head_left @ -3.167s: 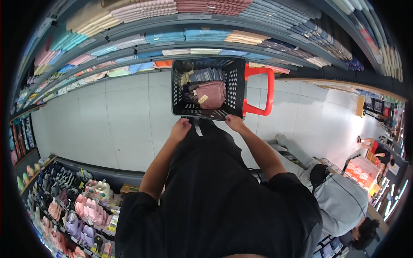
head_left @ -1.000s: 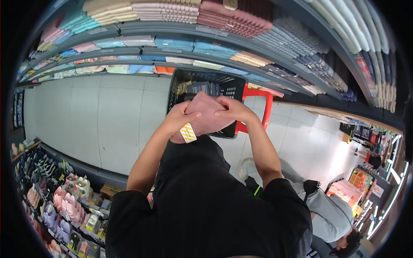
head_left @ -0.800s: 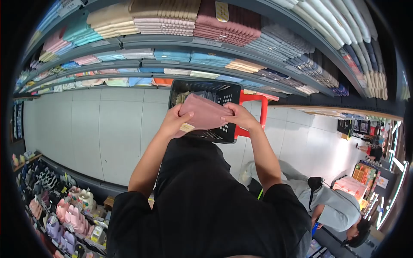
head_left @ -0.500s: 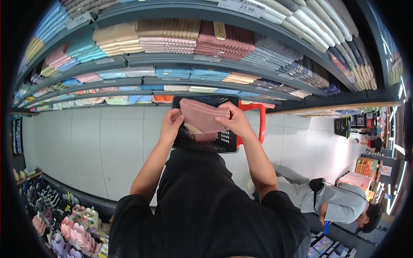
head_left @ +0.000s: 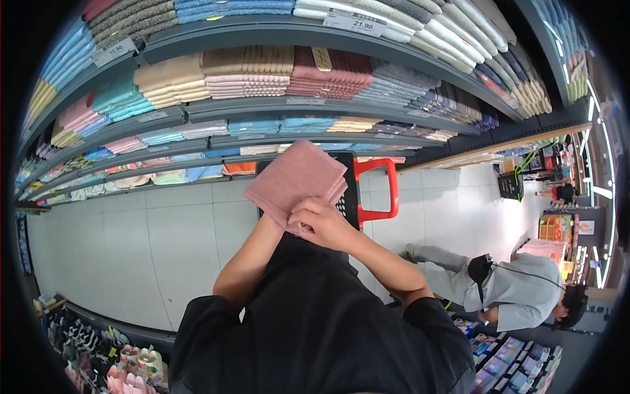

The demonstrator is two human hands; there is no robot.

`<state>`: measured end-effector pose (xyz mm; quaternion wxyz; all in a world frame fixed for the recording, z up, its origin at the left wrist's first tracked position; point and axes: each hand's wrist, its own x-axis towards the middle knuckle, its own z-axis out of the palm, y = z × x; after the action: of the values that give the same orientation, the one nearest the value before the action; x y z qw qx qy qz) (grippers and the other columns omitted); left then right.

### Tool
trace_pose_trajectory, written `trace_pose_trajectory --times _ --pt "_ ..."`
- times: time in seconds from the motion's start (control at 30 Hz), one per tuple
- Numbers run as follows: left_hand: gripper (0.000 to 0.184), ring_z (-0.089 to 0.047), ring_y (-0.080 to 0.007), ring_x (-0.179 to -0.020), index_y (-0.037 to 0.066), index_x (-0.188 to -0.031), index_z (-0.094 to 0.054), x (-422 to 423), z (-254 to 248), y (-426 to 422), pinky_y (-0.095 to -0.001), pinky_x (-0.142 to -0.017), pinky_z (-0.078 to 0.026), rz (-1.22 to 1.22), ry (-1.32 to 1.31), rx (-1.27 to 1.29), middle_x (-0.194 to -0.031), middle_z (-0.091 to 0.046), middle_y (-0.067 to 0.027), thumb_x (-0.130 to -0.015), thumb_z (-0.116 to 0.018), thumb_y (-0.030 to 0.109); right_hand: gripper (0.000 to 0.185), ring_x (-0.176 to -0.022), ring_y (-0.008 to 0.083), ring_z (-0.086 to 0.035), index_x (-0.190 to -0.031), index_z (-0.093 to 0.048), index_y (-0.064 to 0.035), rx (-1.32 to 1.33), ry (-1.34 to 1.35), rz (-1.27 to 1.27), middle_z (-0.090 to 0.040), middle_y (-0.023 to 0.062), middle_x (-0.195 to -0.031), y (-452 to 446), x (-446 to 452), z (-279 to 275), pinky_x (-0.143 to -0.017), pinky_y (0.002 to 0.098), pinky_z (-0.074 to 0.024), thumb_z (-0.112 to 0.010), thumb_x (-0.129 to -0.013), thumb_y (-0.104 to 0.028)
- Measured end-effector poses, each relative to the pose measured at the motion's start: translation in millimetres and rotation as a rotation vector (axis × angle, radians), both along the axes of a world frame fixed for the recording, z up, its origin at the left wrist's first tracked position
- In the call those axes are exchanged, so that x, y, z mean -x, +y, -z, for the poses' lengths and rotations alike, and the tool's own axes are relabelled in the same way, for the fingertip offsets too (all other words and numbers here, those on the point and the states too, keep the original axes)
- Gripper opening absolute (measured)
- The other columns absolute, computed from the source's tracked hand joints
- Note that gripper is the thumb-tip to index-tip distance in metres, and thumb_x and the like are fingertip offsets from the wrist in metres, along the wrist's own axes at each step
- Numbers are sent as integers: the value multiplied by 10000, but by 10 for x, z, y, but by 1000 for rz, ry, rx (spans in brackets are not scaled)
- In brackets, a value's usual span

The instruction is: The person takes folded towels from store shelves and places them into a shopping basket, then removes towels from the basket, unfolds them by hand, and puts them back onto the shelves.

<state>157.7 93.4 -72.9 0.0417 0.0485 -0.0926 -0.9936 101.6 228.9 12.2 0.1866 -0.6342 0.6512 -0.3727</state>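
Note:
A folded pink towel [head_left: 298, 177] is held up over the black shopping basket [head_left: 352, 197], hiding most of it. My left hand [head_left: 274, 226] is under the towel, supporting it from below; its fingers are hidden and only the wrist area shows. On the near edge of the towel, my right hand [head_left: 319, 222] is closed with bent fingers gripping the fabric near the corner. The basket's red handle [head_left: 394, 190] sticks out to the right of the towel.
Shelves ahead carry folded towels, including a dark pink stack [head_left: 331, 72], above price tags [head_left: 354, 23]. Slippers [head_left: 141, 361] stand at lower left. A person in grey [head_left: 525, 289] is at the right, beside boxed goods [head_left: 508, 361]. Pale floor tiles [head_left: 118, 249] lie between.
The towel has turned to show a broad, flat face and has been lifted closer. My left hand has slid beneath it; my right hand has moved from its right end to the near edge.

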Motion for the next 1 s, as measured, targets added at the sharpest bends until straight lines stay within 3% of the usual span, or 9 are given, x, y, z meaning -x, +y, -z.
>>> trace_pose_trajectory --times 0.13,0.33,0.4,0.5,0.6,0.63,0.8,0.9,1.0 --pt "459 -570 -267 -1126 45 -1285 -506 -40 61 -82 -415 -977 -456 -54 -48 80 -1222 -583 -119 -992 -420 389 232 -987 279 -586 -972 -639 -74 -39 -12 -92 -601 75 -1032 24 26 -171 -837 377 -485 -710 -753 -51" --pt "503 -548 -273 -1160 49 -1306 -492 -107 175 -132 -423 -994 -443 -120 -88 200 -1261 -563 -119 -985 -417 429 282 -1026 237 -577 -1097 -591 -21 49 26 459 -589 118 -1138 20 638 -151 -875 318 -471 -673 -836 -89" --pt "518 -540 -275 -1171 50 -1313 -488 -132 213 -124 -425 -1000 -439 -141 -100 246 -1274 -556 -119 -982 -417 443 338 -1010 217 -586 -1133 -581 -4 64 -408 613 -634 101 -1055 -10 777 133 -881 342 -470 -684 -852 -161" --pt "540 -529 -278 -1188 52 -1323 -481 -172 246 -98 -429 -1009 -433 -181 -119 312 -1293 -546 -118 -978 -415 463 227 -908 101 -564 -1088 -572 -5 -202 -744 529 -615 37 -991 59 816 238 -812 262 -458 -632 -915 -140" --pt "563 -518 -281 -1205 54 -1334 -474 -236 294 -85 -434 -1018 -427 -210 -142 405 -1312 -536 -118 -974 -414 483 128 -788 50 -527 -987 -577 -36 -219 -795 524 -592 -20 -847 76 763 380 -715 225 -429 -623 -924 -138" --pt "570 -514 -282 -1210 55 -1337 -472 -263 311 -93 -435 -1021 -424 -218 -151 450 -1319 -532 -118 -973 -414 490 105 -692 27 -468 -887 -553 -63 -185 -806 551 -548 -45 -770 61 750 439 -617 204 -374 -618 -928 -134" --pt "608 -496 -287 -1238 58 -1355 -460 -386 459 -212 -442 -1035 -414 -264 -204 724 -1351 -515 -118 -967 -411 524 105 -627 23 -424 -845 -543 -87 -117 -902 586 -504 -64 -729 32 707 440 -570 197 -335 -614 -919 -108" --pt "631 -485 -290 -1255 60 -1365 -453 -509 513 -220 -446 -1044 -408 -288 -267 512 -1370 -505 -117 -963 -410 544 101 -625 21 -415 -837 -542 -91 -76 -925 623 -482 -72 -719 41 749 404 -569 197 -326 -606 -915 -95" --pt "746 -444 -305 -1295 71 -1405 -418 -618 417 -228 -470 -1075 -367 -321 -290 -110 -1429 -454 -108 -933 -365 646 108 -665 20 -430 -820 -545 -84 -104 -964 631 -495 -70 -732 93 735 400 -583 204 -338 -618 -901 -87"
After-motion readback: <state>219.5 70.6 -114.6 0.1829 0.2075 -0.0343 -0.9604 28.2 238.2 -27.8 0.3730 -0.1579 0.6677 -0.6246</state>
